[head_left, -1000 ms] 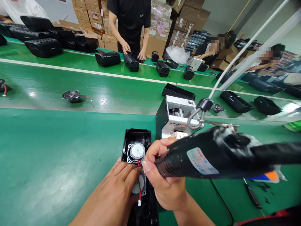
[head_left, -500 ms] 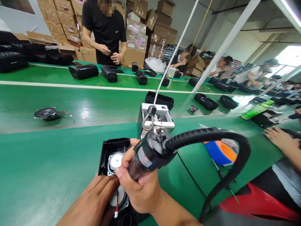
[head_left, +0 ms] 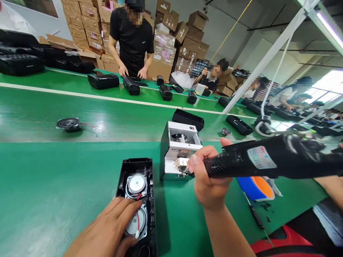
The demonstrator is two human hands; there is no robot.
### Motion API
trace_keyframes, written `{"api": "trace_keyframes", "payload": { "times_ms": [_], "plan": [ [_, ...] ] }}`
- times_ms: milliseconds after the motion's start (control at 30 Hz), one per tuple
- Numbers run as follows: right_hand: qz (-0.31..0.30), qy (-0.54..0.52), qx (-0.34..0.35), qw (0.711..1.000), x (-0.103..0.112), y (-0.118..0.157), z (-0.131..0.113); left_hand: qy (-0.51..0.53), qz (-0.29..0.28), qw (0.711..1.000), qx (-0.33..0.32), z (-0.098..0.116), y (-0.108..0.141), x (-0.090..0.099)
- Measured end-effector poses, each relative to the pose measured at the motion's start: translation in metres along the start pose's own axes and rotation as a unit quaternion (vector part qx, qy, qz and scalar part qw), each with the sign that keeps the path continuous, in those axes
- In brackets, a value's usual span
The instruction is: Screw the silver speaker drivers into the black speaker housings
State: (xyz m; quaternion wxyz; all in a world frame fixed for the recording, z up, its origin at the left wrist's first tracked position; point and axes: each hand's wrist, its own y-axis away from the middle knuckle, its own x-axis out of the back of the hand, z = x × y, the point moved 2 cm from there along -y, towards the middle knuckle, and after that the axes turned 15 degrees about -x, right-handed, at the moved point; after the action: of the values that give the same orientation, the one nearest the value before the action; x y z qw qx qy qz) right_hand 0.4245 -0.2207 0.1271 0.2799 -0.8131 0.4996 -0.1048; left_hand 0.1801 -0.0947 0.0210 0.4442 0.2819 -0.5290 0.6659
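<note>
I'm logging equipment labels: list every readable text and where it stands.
"WEIXIN": front of silver, boxy metal machine; line beneath too small.
White and red label on black cylindrical tool: too blurred.
Black cloth T-shirt: mark too small.
Brown cardboard cartons: marks blurred.
Black oblong casing, upper left: mark too small.

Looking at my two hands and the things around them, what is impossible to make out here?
In the head view:
- Black casing: its near end is cut off by the bottom edge.
- Lower speaker: its left part is hidden by the left hand.
- Black handheld tool: its rear runs out past the right edge.
- Label on that tool: print too small and blurred to read.
</note>
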Motion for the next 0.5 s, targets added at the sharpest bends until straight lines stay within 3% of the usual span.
{"api": "trace_keyframes", "payload": {
  "times_ms": [200, 400, 500],
  "plan": [
    [0.014, -0.009, -0.07, 0.997, -0.001, 0.007, -0.003, 0.05, -0.02, 0.999, 0.006, 0.016, -0.028, 0.033],
    [-0.008, -0.094, -0.132, 0.987, 0.004, 0.042, -0.046, 0.094, -0.058, 0.993, 0.049, 0.026, -0.034, 0.038],
    [-0.11, -0.095, -0.163, 0.976, 0.018, 0.069, -0.057, 0.108, -0.084, 0.988, 0.07, 0.03, -0.037, 0.042]
  ]
}}
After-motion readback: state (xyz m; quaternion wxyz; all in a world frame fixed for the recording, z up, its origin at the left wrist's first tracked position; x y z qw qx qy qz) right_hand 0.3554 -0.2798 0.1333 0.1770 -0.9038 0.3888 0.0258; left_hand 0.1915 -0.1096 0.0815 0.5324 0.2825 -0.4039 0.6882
